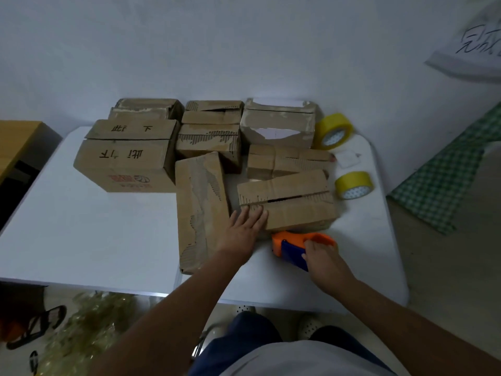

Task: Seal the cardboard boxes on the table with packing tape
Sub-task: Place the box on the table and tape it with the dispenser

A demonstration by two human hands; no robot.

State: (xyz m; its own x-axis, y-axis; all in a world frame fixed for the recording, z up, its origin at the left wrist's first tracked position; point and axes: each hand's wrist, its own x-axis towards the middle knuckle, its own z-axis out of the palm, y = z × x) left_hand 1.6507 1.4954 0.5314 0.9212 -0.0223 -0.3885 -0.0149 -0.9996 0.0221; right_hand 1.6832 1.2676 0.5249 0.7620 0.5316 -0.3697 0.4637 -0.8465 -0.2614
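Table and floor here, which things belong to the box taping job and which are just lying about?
For the job: cardboard boxes, tape dispenser gripped by right hand, left hand flat on the nearest box, two yellow tape rolls.

Lying about: sandal, plastic wrap on the floor, checked cloth.

Both bare forearms reach forward from the near edge. The left hand (241, 232) lies palm down with straight fingers (253, 215) spread flat. The right hand (324, 257), to its right, curls its fingers in a grip.
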